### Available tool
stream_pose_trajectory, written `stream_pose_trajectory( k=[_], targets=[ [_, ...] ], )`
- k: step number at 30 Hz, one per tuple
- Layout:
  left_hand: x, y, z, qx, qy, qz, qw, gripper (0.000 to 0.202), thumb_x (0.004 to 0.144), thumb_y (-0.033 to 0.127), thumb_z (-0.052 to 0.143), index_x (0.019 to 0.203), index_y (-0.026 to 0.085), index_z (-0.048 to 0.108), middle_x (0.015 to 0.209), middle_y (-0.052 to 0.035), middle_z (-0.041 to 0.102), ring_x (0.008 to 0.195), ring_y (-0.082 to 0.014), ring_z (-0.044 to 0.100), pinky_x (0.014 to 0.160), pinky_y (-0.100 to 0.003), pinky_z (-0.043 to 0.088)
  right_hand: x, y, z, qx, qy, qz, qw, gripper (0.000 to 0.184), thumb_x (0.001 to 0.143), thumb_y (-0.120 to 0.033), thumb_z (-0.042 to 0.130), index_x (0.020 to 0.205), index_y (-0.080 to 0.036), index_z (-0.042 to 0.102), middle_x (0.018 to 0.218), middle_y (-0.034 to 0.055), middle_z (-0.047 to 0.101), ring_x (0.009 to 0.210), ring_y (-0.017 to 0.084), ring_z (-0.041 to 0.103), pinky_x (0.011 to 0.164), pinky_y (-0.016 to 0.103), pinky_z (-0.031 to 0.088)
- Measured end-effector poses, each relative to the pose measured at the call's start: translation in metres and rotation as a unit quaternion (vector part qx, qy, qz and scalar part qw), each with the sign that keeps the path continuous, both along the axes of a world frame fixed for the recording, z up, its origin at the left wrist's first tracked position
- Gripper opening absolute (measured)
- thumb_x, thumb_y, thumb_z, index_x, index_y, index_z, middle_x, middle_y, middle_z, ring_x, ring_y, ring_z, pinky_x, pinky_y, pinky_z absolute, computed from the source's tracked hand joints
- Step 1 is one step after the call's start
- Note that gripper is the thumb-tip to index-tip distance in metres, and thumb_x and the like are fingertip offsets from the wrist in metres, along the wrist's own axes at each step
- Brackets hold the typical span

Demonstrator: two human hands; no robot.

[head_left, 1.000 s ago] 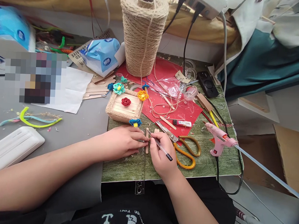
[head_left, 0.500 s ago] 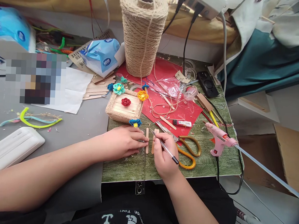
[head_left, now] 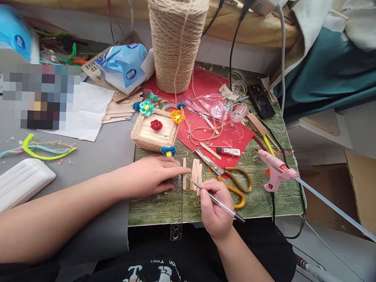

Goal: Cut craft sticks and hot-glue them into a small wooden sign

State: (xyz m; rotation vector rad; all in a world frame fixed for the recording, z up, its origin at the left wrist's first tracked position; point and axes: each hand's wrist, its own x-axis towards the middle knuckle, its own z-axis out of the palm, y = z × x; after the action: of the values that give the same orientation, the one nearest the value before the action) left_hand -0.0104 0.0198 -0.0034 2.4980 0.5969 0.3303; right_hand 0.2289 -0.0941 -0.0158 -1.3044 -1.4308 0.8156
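Observation:
My left hand (head_left: 155, 173) lies palm down with its index finger stretched out over a single craft stick (head_left: 184, 178). Under its fingertips runs a clear plastic ruler (head_left: 176, 211), which sticks out past the table's front edge. A pen (head_left: 219, 202) with a clear barrel is gripped in my right hand (head_left: 218, 209). The pen's tip hovers by several short craft sticks (head_left: 195, 172), some crossing each other. Just behind my left hand sits a square box (head_left: 154, 131) of sticks and twine, decorated with a red rose and yarn-like flowers.
Orange-handled scissors (head_left: 236, 180) lie right of the sticks, partly on red paper (head_left: 188, 132). A glue tube (head_left: 228, 151) rests there too. A pink glue gun (head_left: 275, 169) with its cord is at the right edge. A large twine spool (head_left: 176, 45) stands behind.
My right hand has moved right and down with the pen, uncovering the short sticks. My left index finger now reaches farther right across the single stick. The view has shifted slightly.

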Motion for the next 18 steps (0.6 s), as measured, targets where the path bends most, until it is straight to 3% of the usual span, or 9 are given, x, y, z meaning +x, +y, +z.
stream_pose_trajectory(
  k=[5,18],
  targets=[
    [-0.0002,-0.0002,-0.0016,-0.012,0.005,-0.002,1.000,0.052,0.096,0.028,0.071,0.147,0.023,0.058,0.133,-0.0137,0.071,0.123,-0.0296,0.068,0.104,-0.044,0.057,0.0011,-0.0001,0.0001,-0.024,-0.074,0.066,0.995,0.009,0.099,-0.018,0.056,0.104,-0.024,0.061,0.090,0.0037,0.065,0.082,0.021,0.063,0.076,0.039,0.051],
    [0.0003,0.0007,0.0002,-0.016,-0.005,-0.004,1.000,0.048,0.096,0.026,0.070,0.143,0.022,0.062,0.132,-0.0146,0.071,0.122,-0.0297,0.068,0.103,-0.044,0.058,-0.0010,0.0041,0.0012,-0.038,-0.098,0.068,0.992,0.008,0.099,-0.022,0.056,0.102,-0.024,0.062,0.092,0.0048,0.068,0.082,0.022,0.064,0.075,0.039,0.052]
  ],
)
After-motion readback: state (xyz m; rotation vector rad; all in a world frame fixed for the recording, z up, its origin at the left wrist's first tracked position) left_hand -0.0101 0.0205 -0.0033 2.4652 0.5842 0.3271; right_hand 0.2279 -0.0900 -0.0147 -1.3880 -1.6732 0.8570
